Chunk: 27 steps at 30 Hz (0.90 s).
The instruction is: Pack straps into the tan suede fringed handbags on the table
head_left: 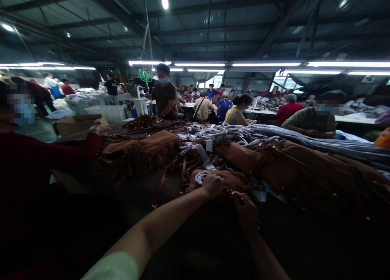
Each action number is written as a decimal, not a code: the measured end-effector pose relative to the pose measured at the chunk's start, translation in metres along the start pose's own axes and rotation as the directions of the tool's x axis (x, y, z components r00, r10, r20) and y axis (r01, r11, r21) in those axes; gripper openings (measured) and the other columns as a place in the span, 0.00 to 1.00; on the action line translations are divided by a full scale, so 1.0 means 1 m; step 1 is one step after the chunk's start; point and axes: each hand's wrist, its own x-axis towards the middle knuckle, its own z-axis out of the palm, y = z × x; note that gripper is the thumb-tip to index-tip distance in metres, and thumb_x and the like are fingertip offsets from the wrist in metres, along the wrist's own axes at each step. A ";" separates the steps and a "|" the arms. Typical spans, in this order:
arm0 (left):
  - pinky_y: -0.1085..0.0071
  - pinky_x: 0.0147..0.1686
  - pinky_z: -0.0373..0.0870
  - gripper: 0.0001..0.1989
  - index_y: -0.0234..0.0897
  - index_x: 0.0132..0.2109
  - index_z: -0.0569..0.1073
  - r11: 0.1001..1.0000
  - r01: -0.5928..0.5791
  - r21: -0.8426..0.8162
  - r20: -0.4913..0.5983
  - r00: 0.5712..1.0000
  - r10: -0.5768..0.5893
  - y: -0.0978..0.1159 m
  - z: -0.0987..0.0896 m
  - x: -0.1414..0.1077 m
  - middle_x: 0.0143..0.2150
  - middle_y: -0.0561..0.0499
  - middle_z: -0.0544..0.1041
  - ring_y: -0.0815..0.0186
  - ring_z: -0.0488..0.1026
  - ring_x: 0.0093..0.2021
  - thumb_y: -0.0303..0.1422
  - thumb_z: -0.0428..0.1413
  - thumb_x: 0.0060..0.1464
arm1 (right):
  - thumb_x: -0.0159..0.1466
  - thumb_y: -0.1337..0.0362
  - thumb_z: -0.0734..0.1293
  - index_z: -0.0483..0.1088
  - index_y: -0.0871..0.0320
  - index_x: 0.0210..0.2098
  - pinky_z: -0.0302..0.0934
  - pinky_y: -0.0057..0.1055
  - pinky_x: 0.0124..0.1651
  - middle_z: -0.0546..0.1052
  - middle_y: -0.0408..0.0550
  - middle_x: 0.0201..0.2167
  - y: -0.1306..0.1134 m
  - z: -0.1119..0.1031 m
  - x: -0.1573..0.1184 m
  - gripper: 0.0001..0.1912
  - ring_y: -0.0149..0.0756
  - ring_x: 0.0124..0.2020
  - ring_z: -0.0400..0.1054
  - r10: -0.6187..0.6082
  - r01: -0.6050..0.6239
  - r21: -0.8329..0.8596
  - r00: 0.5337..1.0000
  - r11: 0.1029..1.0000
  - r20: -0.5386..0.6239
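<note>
A brown bag (193, 181) with gold-coloured metal fittings lies on the dark table before me. My left hand (215, 185) is closed at the bag's near edge, its fingers gripping it by the fittings. Beside it my right hand (245, 207) pinches a small metal clasp (230, 191) at the end of a strap; the fingertips are dark and partly hidden. A coil of greyish wrapped strap (201, 177) rests on the bag, just behind my left hand. To the left a brown strap (159, 186) with a metal hook trails over the table.
Brown fringed bags (158, 144) are piled behind and more bags (292, 162) lie to the right. Long grey wrapped straps (243, 133) cross the pile. A co-worker in a dark red sleeve (73, 150) stands close on my left. An open cardboard box (76, 124) stands beyond.
</note>
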 end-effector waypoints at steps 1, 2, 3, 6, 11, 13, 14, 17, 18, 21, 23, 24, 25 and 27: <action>0.66 0.47 0.66 0.12 0.43 0.42 0.79 1.000 -0.007 0.018 0.019 1.000 0.007 0.003 0.001 0.001 0.42 0.48 0.79 0.60 0.73 0.44 0.34 0.52 0.53 | 0.62 0.49 0.59 0.75 0.56 0.36 0.60 0.30 0.40 0.78 0.49 0.37 0.001 0.000 0.000 0.19 0.37 0.37 0.71 0.005 -0.005 0.015 1.000 1.000 -0.001; 0.66 0.46 0.66 0.12 0.43 0.41 0.79 0.999 -0.004 0.033 0.025 1.000 0.003 0.004 0.001 0.003 0.41 0.48 0.79 0.60 0.74 0.43 0.35 0.52 0.53 | 0.61 0.49 0.60 0.75 0.56 0.36 0.60 0.30 0.41 0.78 0.49 0.37 0.001 0.000 0.001 0.19 0.38 0.38 0.71 0.018 -0.018 0.029 1.000 0.999 -0.005; 0.66 0.45 0.66 0.12 0.43 0.41 0.79 0.999 0.005 0.038 0.028 1.000 -0.006 0.005 0.002 0.004 0.41 0.48 0.79 0.60 0.74 0.42 0.36 0.52 0.53 | 0.61 0.49 0.60 0.75 0.56 0.36 0.60 0.31 0.42 0.78 0.49 0.37 0.001 0.000 0.002 0.19 0.38 0.38 0.71 0.042 -0.041 0.045 0.999 0.998 -0.013; 0.68 0.42 0.66 0.13 0.43 0.39 0.80 0.999 0.050 0.023 0.064 0.997 -0.051 0.006 0.002 0.006 0.37 0.48 0.80 0.61 0.74 0.38 0.40 0.54 0.51 | 0.60 0.49 0.61 0.75 0.57 0.36 0.61 0.32 0.42 0.78 0.51 0.37 -0.001 -0.001 0.004 0.20 0.40 0.39 0.71 0.163 -0.157 0.104 0.985 0.982 -0.053; 0.71 0.39 0.64 0.13 0.46 0.38 0.80 0.999 0.008 -0.053 0.140 0.990 0.000 -0.002 0.000 0.011 0.33 0.52 0.80 0.64 0.73 0.34 0.42 0.55 0.49 | 0.59 0.49 0.61 0.76 0.58 0.36 0.61 0.33 0.40 0.79 0.52 0.36 -0.007 -0.003 0.009 0.20 0.43 0.38 0.71 0.269 -0.265 0.099 0.963 0.959 -0.024; 0.73 0.36 0.64 0.14 0.46 0.38 0.80 0.992 0.032 -0.121 0.196 0.981 -0.007 -0.007 -0.003 0.014 0.31 0.54 0.79 0.66 0.73 0.31 0.45 0.56 0.48 | 0.58 0.50 0.61 0.76 0.57 0.36 0.60 0.33 0.39 0.79 0.51 0.37 -0.007 -0.003 0.010 0.19 0.42 0.38 0.71 0.273 -0.273 0.077 0.962 0.959 0.008; 0.74 0.34 0.64 0.14 0.45 0.38 0.80 0.987 0.054 -0.148 0.212 0.977 -0.022 -0.009 -0.004 0.015 0.31 0.55 0.79 0.67 0.72 0.31 0.45 0.57 0.47 | 0.58 0.50 0.61 0.76 0.56 0.35 0.60 0.33 0.39 0.79 0.50 0.36 -0.007 -0.003 0.011 0.19 0.42 0.38 0.71 0.270 -0.271 0.067 0.963 0.960 0.019; 0.74 0.33 0.65 0.14 0.43 0.41 0.79 0.979 0.118 -0.164 0.135 0.986 -0.096 -0.011 -0.007 0.019 0.34 0.53 0.79 0.66 0.73 0.33 0.41 0.56 0.48 | 0.58 0.51 0.61 0.76 0.57 0.34 0.60 0.33 0.40 0.79 0.51 0.35 -0.005 -0.002 0.012 0.19 0.42 0.37 0.71 0.271 -0.271 0.039 0.963 0.962 0.017; 0.73 0.35 0.66 0.14 0.43 0.42 0.78 0.981 0.131 -0.146 0.081 0.989 -0.120 -0.011 -0.006 0.019 0.35 0.52 0.79 0.65 0.74 0.35 0.39 0.56 0.49 | 0.58 0.51 0.61 0.76 0.58 0.34 0.60 0.33 0.40 0.79 0.51 0.35 -0.005 -0.002 0.012 0.19 0.43 0.36 0.71 0.279 -0.280 0.034 0.960 0.960 0.013; 0.68 0.43 0.66 0.12 0.39 0.41 0.78 0.988 0.135 -0.068 -0.069 0.988 -0.140 -0.006 0.003 0.018 0.38 0.48 0.79 0.62 0.74 0.40 0.35 0.55 0.50 | 0.58 0.49 0.60 0.76 0.58 0.33 0.60 0.33 0.38 0.79 0.51 0.34 -0.007 -0.002 0.011 0.20 0.43 0.35 0.71 0.310 -0.309 0.035 0.951 0.950 -0.012; 0.65 0.48 0.65 0.10 0.38 0.39 0.78 0.994 0.101 -0.039 -0.121 0.987 -0.105 -0.003 0.010 0.017 0.39 0.46 0.78 0.60 0.73 0.42 0.33 0.56 0.50 | 0.58 0.49 0.60 0.76 0.57 0.34 0.60 0.32 0.38 0.79 0.51 0.34 -0.012 -0.001 0.011 0.20 0.42 0.35 0.71 0.300 -0.299 0.023 0.954 0.954 -0.024; 0.65 0.49 0.64 0.10 0.37 0.39 0.78 0.996 0.084 -0.036 -0.128 0.988 -0.088 -0.002 0.012 0.016 0.39 0.46 0.78 0.60 0.73 0.43 0.32 0.55 0.50 | 0.58 0.49 0.60 0.76 0.57 0.34 0.59 0.32 0.38 0.79 0.51 0.34 -0.014 -0.001 0.011 0.20 0.43 0.35 0.71 0.287 -0.287 0.004 0.957 0.958 -0.025; 0.64 0.49 0.64 0.10 0.37 0.39 0.78 0.997 0.071 -0.040 -0.124 0.989 -0.075 0.000 0.015 0.016 0.39 0.45 0.78 0.60 0.73 0.43 0.31 0.55 0.50 | 0.58 0.48 0.60 0.76 0.56 0.34 0.59 0.32 0.38 0.79 0.51 0.34 -0.017 0.000 0.011 0.20 0.43 0.35 0.71 0.278 -0.278 -0.023 0.960 0.960 -0.022; 0.65 0.49 0.64 0.10 0.37 0.39 0.78 0.997 0.056 -0.057 -0.112 0.992 -0.063 0.002 0.017 0.015 0.39 0.45 0.78 0.60 0.73 0.43 0.31 0.54 0.51 | 0.59 0.48 0.60 0.76 0.55 0.35 0.58 0.32 0.36 0.79 0.50 0.36 -0.021 0.002 0.011 0.20 0.42 0.35 0.71 0.270 -0.271 -0.088 0.963 0.959 -0.016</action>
